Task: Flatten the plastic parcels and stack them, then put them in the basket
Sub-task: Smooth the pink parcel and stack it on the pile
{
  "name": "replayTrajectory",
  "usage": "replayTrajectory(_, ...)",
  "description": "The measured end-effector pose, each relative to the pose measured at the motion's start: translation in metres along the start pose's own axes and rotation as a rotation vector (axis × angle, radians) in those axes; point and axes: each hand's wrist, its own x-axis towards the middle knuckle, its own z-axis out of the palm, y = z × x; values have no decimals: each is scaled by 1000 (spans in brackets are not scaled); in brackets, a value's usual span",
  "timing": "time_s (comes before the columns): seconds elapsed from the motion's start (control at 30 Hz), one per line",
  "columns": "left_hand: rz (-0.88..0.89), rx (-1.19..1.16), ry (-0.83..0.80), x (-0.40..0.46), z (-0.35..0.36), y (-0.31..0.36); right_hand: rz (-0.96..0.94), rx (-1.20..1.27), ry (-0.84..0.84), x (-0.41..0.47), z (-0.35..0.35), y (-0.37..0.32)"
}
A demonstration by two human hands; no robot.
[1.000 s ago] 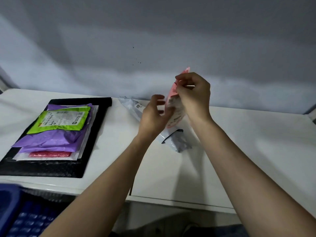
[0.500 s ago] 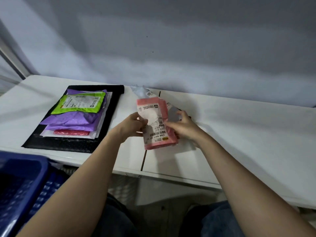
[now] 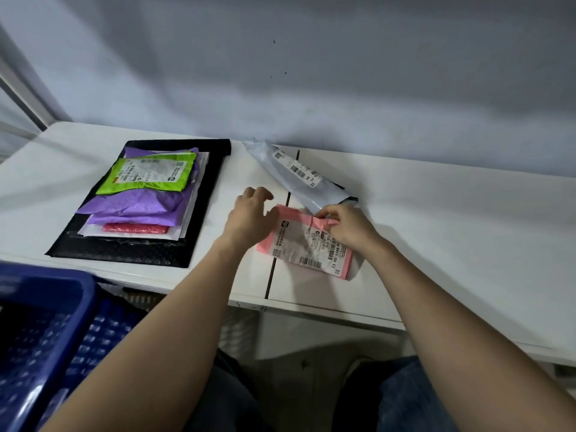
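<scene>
A pink plastic parcel (image 3: 307,244) with a white label lies flat on the white table (image 3: 452,232), across the seam between the two tabletops. My right hand (image 3: 346,227) pinches its upper right edge. My left hand (image 3: 251,216) hovers over its left end with fingers loosely spread, holding nothing. Behind the pink parcel lies a grey parcel (image 3: 296,176), slanted, with a label on top. At the left a stack sits on a black bubble mailer (image 3: 124,251): white, red, purple (image 3: 140,204) and a green parcel (image 3: 149,176) on top.
A blue plastic basket (image 3: 46,332) stands below the table's front edge at the lower left. A grey wall runs close behind the table. My knees show under the table edge.
The pink parcel went from held up in the air in both hands to lying flat on the table. My left hand let go of it and lifted off; my right still holds its edge.
</scene>
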Motion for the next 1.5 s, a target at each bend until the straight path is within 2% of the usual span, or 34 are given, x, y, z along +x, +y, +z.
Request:
replayTrajectory(0.1,133,125,-22,-5,11,11,-41,-44,73,0,7,-2)
replayTrajectory(0.23,270,217,-94,-11,29,20,-107,-267,208,0,23,1)
replayTrajectory(0.37,394,397,-204,-14,49,8,-74,-285,203,-1,46,4)
replayTrajectory(0.47,362,533,-235,-12,55,1,-54,-328,186,-5,58,8)
replayTrajectory(0.67,366,503,-223,-11,51,9,-74,-402,111,-7,62,16)
replayTrajectory(0.9,354,387,-217,-10,64,-5,-110,-426,183,-3,69,18)
replayTrajectory(1.2,473,372,-159,-8,72,-14,-100,-426,166,0,68,20)
replayTrajectory(1.5,409,324,-167,-7,75,-15,-102,-440,175,3,70,21)
